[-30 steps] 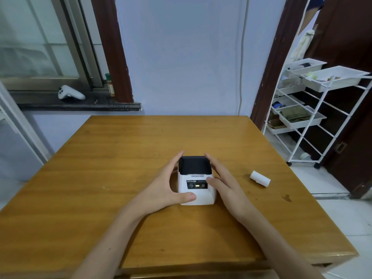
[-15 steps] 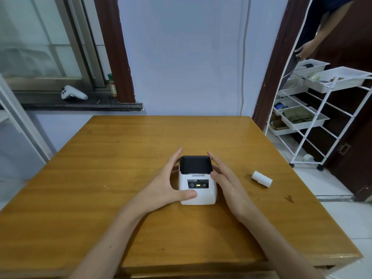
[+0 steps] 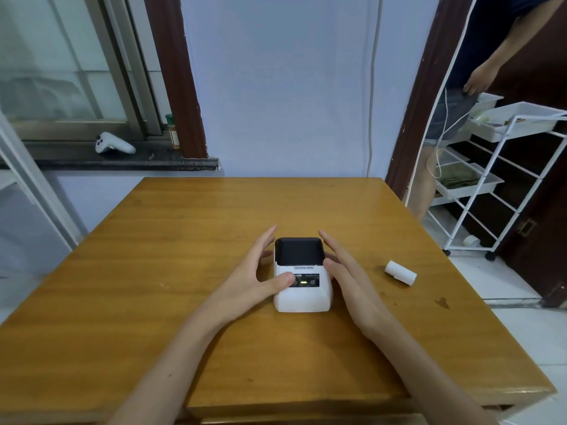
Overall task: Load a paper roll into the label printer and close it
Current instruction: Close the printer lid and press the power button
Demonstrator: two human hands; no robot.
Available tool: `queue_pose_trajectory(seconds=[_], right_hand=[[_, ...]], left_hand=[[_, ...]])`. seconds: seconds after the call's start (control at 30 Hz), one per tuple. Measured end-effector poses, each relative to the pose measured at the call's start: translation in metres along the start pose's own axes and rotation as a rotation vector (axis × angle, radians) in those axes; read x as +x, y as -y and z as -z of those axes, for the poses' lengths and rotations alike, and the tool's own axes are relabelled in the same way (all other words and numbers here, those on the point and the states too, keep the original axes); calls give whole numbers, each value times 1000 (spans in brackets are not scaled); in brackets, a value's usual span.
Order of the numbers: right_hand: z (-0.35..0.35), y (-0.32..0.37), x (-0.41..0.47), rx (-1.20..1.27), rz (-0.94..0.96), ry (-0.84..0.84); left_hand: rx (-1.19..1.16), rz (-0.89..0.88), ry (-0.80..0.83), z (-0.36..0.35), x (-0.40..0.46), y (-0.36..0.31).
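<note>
Both hands, the left hand (image 3: 251, 271) and right hand (image 3: 346, 277), lie open against the small white label printer with black lid (image 3: 302, 274) on the wooden table (image 3: 153, 302), gripping nothing. The lid looks closed; opening comes next, I think. The white paper roll (image 3: 400, 272) waits apart, at right.

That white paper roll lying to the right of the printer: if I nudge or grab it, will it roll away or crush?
The paper roll lies on its side on the smooth table, so a sideways nudge would probably set it rolling. It looks small and likely light. As wound paper it is probably firm, though a hard squeeze might dent it.
</note>
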State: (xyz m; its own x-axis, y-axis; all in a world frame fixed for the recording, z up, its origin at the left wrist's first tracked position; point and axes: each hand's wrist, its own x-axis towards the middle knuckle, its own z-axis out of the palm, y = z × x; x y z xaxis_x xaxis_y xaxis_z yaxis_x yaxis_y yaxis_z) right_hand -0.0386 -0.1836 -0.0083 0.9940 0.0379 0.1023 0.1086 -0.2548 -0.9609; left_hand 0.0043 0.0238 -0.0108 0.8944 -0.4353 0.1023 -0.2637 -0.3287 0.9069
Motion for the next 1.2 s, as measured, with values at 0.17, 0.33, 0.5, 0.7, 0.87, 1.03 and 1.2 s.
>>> queue_pose_trajectory(seconds=[0.17,0.33,0.5,0.7,0.87,1.03,1.2], right_hand=[[0,-1,0,18,-3,-10],[0,0,0,12,-8,-25],[0,-1,1,10,-11,-21],[0,-3,3,7,-1,-20],[1,-3,4,41,6,-18],[1,-3,4,42,13,-23],[1,-4,3,30,16,-31]], left_hand=[[-55,7,-24,0,1,3],[-87,17,-54,0,1,3],[-93,8,-61,1,1,3],[-112,15,-71,1,1,3],[-147,17,-81,1,0,2],[-151,20,-86,1,0,1],[-142,15,-80,2,0,2]])
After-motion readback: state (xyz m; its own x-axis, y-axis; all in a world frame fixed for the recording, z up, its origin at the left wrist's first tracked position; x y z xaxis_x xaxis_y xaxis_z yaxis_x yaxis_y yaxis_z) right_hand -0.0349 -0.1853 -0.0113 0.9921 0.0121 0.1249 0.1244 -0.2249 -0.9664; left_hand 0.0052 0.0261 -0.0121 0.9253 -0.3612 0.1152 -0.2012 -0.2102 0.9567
